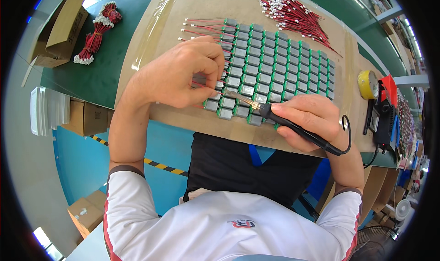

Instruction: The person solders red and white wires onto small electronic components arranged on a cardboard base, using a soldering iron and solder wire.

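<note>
soldering iron (298,128) tip at three o'clock from the left hand's (188,71) fingertips

from where i stand, the iron slants from four o'clock up to ten, its tip over the eight o'clock side of the grid of green-edged battery cells (264,79). the left hand is nearer that edge, wrist arched, thumb and forefinger pinched narrow, seemingly on a thin red lead (198,83). the right hand (311,116) wraps the handle, knuckles up, pointing to ten o'clock.
</note>
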A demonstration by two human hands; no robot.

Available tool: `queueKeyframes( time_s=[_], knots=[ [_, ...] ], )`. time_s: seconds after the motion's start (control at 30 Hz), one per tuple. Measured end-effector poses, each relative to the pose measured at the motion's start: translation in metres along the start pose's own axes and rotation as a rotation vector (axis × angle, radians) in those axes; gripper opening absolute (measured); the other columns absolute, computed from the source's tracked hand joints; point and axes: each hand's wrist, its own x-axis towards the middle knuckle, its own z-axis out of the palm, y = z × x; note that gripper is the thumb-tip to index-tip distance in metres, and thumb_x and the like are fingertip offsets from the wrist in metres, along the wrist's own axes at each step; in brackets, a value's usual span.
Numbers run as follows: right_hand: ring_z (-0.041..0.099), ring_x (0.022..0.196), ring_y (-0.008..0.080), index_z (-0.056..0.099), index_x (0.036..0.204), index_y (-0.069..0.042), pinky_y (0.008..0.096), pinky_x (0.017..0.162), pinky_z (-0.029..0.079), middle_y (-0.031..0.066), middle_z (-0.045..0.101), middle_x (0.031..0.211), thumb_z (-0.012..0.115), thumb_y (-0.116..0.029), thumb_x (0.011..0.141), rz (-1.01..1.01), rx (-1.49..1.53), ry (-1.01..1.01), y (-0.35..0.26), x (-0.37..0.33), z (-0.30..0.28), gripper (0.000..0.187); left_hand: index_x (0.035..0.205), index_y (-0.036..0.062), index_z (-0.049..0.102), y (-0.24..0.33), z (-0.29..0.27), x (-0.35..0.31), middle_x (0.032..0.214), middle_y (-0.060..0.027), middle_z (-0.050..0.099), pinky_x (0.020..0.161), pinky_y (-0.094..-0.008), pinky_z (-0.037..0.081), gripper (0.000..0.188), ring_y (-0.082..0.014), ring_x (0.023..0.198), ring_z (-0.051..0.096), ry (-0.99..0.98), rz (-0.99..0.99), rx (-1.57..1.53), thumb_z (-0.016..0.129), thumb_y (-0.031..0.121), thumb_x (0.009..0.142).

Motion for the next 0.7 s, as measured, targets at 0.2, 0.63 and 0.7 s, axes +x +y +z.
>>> queueKeyframes(
  time_s=[0.2,0.63,0.7],
  knots=[
    [0.072,0.069,0.0272,0.079,0.122,0.005,0.0348,0.058,0.056,0.0151,0.075,0.089,0.088,-0.005,0.084,0.000,-0.069,0.090,0.000,0.006,-0.010,0.040,0.073,0.0044,0.068,0.005,-0.003,0.002,0.095,-0.0084,0.068,0.086,-0.0428,0.049,0.016,-0.0311,0.094,0.064,0.008,0.019,0.000,0.083,0.005,0.068],
    [0.075,0.103,0.0358,0.072,0.118,-0.008,0.0444,0.091,0.060,0.0157,0.078,0.110,0.080,-0.017,0.097,0.388,-0.497,0.393,0.112,-0.046,-0.099,0.024,0.069,0.0044,0.064,0.009,0.007,0.001,0.087,-0.0109,0.063,0.081,-0.0405,0.047,0.020,-0.0304,0.086,0.060,0.086,-0.026,0.000,0.082,0.007,0.060],
    [0.073,0.106,0.0362,0.071,0.120,-0.010,0.0471,0.095,0.058,0.0134,0.078,0.109,0.086,-0.024,0.091,0.546,-0.432,0.329,0.121,-0.055,-0.101,0.036,0.068,0.0049,0.065,0.006,0.007,0.000,0.088,-0.0107,0.063,0.080,-0.0404,0.047,0.018,-0.0302,0.085,0.060,0.090,-0.063,0.002,0.081,0.004,0.060]
  ],
)
